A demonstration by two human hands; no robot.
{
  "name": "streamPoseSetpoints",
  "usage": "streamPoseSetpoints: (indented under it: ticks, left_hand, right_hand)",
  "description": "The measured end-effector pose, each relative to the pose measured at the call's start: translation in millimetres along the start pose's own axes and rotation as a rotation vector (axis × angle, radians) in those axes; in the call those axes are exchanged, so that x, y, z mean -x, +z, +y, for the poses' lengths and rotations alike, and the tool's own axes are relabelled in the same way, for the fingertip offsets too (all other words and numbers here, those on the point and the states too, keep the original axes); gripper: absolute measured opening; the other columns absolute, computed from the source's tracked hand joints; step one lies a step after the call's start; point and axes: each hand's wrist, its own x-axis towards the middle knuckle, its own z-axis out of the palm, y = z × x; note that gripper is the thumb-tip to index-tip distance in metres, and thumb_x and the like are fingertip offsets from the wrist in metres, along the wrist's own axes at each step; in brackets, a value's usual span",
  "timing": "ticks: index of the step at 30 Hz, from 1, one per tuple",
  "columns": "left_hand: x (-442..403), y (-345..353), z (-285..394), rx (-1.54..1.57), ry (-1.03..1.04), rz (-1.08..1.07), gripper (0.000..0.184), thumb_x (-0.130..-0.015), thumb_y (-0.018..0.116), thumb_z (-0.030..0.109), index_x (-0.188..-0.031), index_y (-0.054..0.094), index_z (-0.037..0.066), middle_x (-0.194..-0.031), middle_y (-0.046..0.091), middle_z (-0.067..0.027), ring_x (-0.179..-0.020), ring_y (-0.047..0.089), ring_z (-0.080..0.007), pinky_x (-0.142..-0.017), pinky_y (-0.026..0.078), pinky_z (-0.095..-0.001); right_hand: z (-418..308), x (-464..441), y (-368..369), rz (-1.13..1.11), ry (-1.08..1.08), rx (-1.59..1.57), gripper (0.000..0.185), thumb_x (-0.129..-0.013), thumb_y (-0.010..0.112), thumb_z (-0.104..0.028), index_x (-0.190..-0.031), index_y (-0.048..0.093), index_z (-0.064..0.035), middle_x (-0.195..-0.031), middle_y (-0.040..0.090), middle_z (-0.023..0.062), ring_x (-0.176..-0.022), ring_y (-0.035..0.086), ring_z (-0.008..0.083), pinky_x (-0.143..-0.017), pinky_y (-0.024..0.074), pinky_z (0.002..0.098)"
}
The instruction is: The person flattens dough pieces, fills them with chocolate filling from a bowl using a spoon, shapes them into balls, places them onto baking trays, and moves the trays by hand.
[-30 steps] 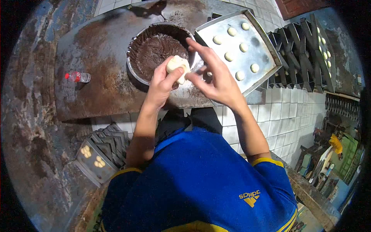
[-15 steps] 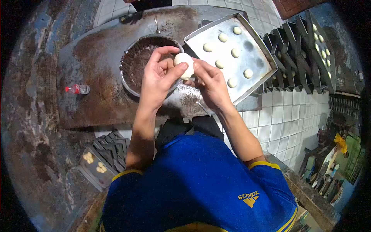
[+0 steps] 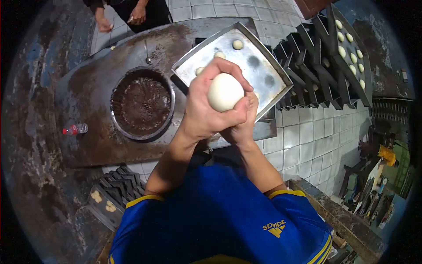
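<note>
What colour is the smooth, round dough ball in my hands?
The smooth, round dough ball is creamy white, clearest in the head view.

Bowl (image 3: pixel 140 138) on table (image 3: pixel 88 105), filling (image 3: pixel 145 103) in bowl. Bottle (image 3: pixel 75 129) left of bowl, spoon (image 3: pixel 148 55) behind bowl. Tray (image 3: pixel 269 68) right of bowl, dough balls (image 3: pixel 238 44) on it. From where I stand, stacked trays (image 3: pixel 314 57) sit right of that; another person (image 3: pixel 147 16) stands beyond the table's far edge. Dough lump (image 3: pixel 225 92) in left hand (image 3: pixel 203 108).

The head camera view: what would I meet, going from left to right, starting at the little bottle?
Red-capped bottle, metal bowl, large white dough ball, dark stacked trays, yellow object.
</note>
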Motion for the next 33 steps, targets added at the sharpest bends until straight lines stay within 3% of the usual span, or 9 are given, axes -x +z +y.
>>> streamPoseSetpoints:
  ticks: [3,5,8,11,13,21,30,32,33]
  left_hand:
    - [-23.6,12.1,-4.8,-0.010,0.183,-0.111,0.066,-0.077,0.078,0.002,-0.131,0.040,0.005,-0.095,0.067,-0.0032,-0.102,0.074,-0.0209,-0.119,0.037,-0.0510]
    - [-30.9,39.6,-26.2,0.063,0.152,-0.138,0.067,-0.077,0.079,0.002,-0.130,0.038,0.005,-0.096,0.066,-0.0034,-0.102,0.075,-0.0219,-0.120,0.037,-0.0513]
    - [-46.8,61.3,-55.9,0.083,0.105,-0.162,0.068,-0.078,0.079,0.000,-0.128,0.034,0.005,-0.100,0.060,-0.0059,-0.095,0.074,-0.0202,-0.111,0.047,-0.0453]
    - [-68.6,45.8,-82.4,-0.035,-0.059,0.043,0.061,-0.082,0.072,-0.006,-0.128,0.033,0.006,-0.092,0.056,-0.0045,-0.079,0.063,-0.0102,-0.069,0.054,-0.0257]
    - [-83.1,41.0,-121.7,-0.294,-0.103,0.028,0.063,-0.081,0.074,-0.008,-0.129,0.036,0.008,-0.085,0.057,-0.0020,-0.075,0.062,-0.0093,-0.065,0.051,-0.0273]
    - [-126.6,94.9,-297.7,-0.551,-0.192,-0.304,0.063,-0.078,0.084,0.009,-0.128,0.046,0.008,-0.099,0.072,-0.0293,-0.095,0.071,-0.0509,-0.077,0.057,-0.0541]
    - [-126.0,69.0,-370.0,-0.700,-0.292,-0.365,0.104,-0.071,0.090,0.021,-0.152,0.028,0.002,-0.128,0.061,-0.0289,-0.123,0.062,-0.0454,-0.102,0.052,-0.0491]
    - [-104.9,47.7,-364.3,-0.693,-0.331,-0.247,0.105,-0.073,0.090,0.023,-0.154,0.027,0.003,-0.129,0.059,-0.0271,-0.117,0.064,-0.0432,-0.099,0.052,-0.0456]
    - [-93.2,35.1,-357.0,-0.700,-0.331,-0.247,0.105,-0.073,0.090,0.023,-0.154,0.027,0.003,-0.129,0.059,-0.0271,-0.117,0.064,-0.0432,-0.099,0.052,-0.0456]
  right_hand:
    - [-45.7,-17.4,-20.9,-0.382,0.026,0.221,0.059,-0.097,0.076,-0.031,-0.137,0.061,0.0084,-0.125,0.070,0.0125,-0.114,0.066,0.0204,-0.102,0.0507,0.0346]
    - [-45.3,-23.5,-31.6,-0.210,-0.066,0.031,0.066,-0.092,0.080,-0.039,-0.135,0.062,0.0084,-0.124,0.070,0.0110,-0.114,0.066,0.0203,-0.100,0.0514,0.0331]
    - [-9.5,-33.2,-94.3,0.063,-0.252,0.354,0.057,-0.093,0.080,-0.035,-0.129,0.065,0.0075,-0.116,0.072,0.0096,-0.108,0.068,0.0172,-0.094,0.0536,0.0314]
    - [-96.4,-83.0,-119.9,-0.665,0.303,0.641,0.023,-0.096,0.073,-0.009,-0.116,0.074,0.0015,-0.105,0.075,0.0090,-0.103,0.071,0.0173,-0.091,0.0570,0.0334]
    - [-113.2,-93.9,-145.7,-0.402,0.326,0.802,0.026,-0.093,0.077,-0.009,-0.118,0.075,-0.0008,-0.109,0.076,0.0087,-0.105,0.072,0.0178,-0.093,0.0575,0.0348]
    - [-101.8,-163.2,-245.4,-0.156,0.190,1.011,0.048,-0.081,0.091,-0.017,-0.124,0.074,-0.0022,-0.122,0.071,0.0037,-0.105,0.067,0.0129,-0.086,0.0541,0.0282]
    - [-14.6,-213.3,-383.2,-0.121,0.104,1.241,0.040,-0.085,0.082,-0.015,-0.123,0.073,-0.0036,-0.120,0.071,0.0091,-0.100,0.073,0.0203,-0.085,0.0597,0.0345]
    - [19.6,-215.6,-406.8,-0.228,0.075,1.643,0.040,-0.089,0.077,-0.016,-0.127,0.071,-0.0040,-0.131,0.067,0.0147,-0.109,0.071,0.0294,-0.094,0.0589,0.0426]
    - [37.6,-213.4,-414.1,-0.336,-0.004,1.834,0.055,-0.096,0.069,-0.026,-0.143,0.058,0.0006,-0.151,0.052,0.0243,-0.133,0.058,0.0400,-0.111,0.0485,0.0499]
